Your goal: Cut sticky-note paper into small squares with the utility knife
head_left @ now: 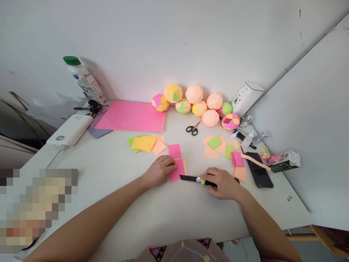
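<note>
My left hand (160,170) rests on the white table (114,182), fingers curled and pressing the left edge of a pink paper square (177,170) that lies over an orange one. A second pink square (175,151) lies just behind it. My right hand (222,183) is closed round a black utility knife (191,178) with a yellow-green slider, its tip pointing left along the lower edge of the pink square.
Loose yellow, orange and green paper squares (144,143) lie to the left and paper squares (216,145) to the right. Small scissors (193,128), a pink cutting mat (131,115), several paper polyhedra (194,94), a phone (259,169), a power bank (69,130) and a bottle (81,78) surround them.
</note>
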Demonstrator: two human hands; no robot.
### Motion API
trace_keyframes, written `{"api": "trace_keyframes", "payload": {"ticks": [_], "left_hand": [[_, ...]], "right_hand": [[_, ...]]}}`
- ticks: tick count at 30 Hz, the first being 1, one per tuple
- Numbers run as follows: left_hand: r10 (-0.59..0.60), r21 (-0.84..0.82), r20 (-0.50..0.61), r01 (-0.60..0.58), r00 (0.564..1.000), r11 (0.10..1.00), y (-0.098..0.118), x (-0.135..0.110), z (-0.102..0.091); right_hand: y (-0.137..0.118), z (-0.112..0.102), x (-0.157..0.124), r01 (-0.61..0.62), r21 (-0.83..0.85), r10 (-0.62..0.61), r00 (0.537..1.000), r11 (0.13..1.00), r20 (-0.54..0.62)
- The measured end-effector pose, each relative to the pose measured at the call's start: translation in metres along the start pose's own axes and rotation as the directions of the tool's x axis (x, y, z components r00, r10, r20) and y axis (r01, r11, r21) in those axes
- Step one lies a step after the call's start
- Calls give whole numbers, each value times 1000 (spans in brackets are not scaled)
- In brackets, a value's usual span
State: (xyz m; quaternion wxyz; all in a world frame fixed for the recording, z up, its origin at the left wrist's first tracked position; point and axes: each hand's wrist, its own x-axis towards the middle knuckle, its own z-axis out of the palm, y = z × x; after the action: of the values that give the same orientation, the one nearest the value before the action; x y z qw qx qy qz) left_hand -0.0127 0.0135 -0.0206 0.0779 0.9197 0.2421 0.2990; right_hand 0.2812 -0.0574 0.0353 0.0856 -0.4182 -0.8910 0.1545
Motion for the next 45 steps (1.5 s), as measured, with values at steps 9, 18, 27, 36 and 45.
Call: {"api": "trace_keyframes", "payload": {"ticks": [9,18,27,36,45], "left_hand": [[-7,1,19,7,1000,1000,0,0,0],[-1,-9,12,2,1000,1000,-1,0,1],[2,14,19,-2,1000,1000,-1,1,1],[-15,1,45,15,999,1000,0,2,-2],[40,21,107,-43,993,999,6,2,-4]], "right_hand": [[1,-1,0,-1,15,1,1000,1000,4],[0,-1,0,-12,2,12,1000,1000,8],[0,-3,1,-22,24,22,1000,999,4],[0,-2,1,-24,21,24,1000,1000,3],[0,-1,1,-31,32,31,1000,999,0]]}}
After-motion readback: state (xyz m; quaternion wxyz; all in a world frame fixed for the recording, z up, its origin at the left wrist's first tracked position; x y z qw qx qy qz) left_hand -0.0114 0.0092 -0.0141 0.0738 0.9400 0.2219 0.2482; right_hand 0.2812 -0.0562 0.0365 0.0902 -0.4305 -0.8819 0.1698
